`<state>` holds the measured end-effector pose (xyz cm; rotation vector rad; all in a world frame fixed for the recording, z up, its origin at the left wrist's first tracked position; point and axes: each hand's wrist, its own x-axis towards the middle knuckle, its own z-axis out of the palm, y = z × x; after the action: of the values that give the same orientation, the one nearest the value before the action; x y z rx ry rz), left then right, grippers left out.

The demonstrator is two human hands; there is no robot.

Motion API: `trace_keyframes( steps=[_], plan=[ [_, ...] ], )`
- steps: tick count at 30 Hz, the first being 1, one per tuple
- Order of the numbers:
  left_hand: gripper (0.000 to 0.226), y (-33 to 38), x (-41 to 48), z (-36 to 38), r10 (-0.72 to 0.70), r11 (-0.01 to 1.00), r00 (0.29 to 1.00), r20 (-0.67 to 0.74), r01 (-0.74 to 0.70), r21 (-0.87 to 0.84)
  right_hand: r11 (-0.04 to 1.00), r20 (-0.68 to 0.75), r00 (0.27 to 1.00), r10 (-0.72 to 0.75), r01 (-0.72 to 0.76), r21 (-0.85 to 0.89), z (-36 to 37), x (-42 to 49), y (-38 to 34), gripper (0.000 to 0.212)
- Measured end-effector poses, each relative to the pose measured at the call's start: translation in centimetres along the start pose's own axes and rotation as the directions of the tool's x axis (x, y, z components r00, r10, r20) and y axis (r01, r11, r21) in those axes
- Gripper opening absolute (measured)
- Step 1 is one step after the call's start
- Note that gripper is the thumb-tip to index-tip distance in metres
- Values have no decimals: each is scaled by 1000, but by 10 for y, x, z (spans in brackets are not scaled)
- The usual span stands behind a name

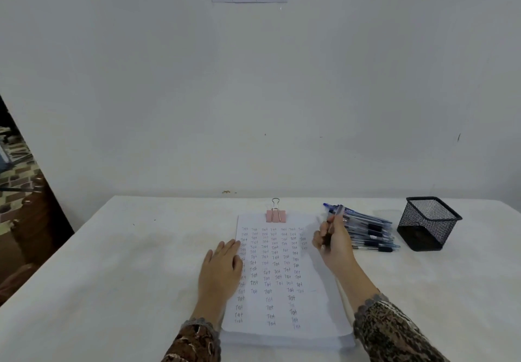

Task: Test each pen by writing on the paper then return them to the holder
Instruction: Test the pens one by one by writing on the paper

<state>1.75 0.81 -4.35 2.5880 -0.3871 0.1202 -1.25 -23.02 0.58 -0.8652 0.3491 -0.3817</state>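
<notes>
On the white bench (112, 248) we see our left grip (222, 265) flat, fingers straight, pressing the paper (315, 313) at its left edge. Our right grip (337, 246) pinches one pen (336, 217) at the sheet's right edge. Loose pens (372, 232) are piled just left of the empty mesh holder (428, 223).

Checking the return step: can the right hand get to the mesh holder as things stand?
Probably yes: the right hand, gripping a pen, need only pass over the pen pile to the open-topped mesh holder beyond.

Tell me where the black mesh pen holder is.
Head view: the black wire-mesh pen holder sits far right on the white table, just right of the pile of blue pens.
</notes>
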Motion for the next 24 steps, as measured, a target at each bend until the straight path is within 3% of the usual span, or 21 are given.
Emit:
trace_keyframes(
  steps=[3,5,12,15,17,18,20,22,24],
  plan=[
    [45,0,-1,0,-3,1000,1000,-4,3,-3,952,-24,998,51,-41,302,-4,-6,10,32],
    [45,0,-1,0,-3,1000,1000,-7,3,-8,909,-51,996,66,-39,414,-9,-8,17,34],
    [45,1,-1,-1,-2,1000,1000,-8,2,-6,845,-102,988,115,-44,532,-13,-16,30,39],
    [45,1,-1,-1,2,1000,1000,-9,-2,-11,923,-77,989,127,-89,373,-9,-21,11,39],
    [44,1,-2,-2,1,1000,1000,-15,-2,-11,997,-82,994,72,-74,-24,-9,-32,-12,33],
    [44,1,-2,-2,4,1000,1000,-14,-4,-5,941,-86,996,10,-39,-336,-11,-40,-24,28],
    [45,1,-3,-2,5,1000,1000,-10,-5,2,567,-67,992,-110,7,-823,-25,-53,-44,24],
    [45,2,-2,-2,1,1000,1000,0,-1,14,222,-79,986,-150,-44,-974,-46,-62,-56,22],
    [45,2,-1,-2,2,1000,1000,11,-2,30,32,-177,979,-96,-175,-984,-64,-72,-61,20]
  ],
)
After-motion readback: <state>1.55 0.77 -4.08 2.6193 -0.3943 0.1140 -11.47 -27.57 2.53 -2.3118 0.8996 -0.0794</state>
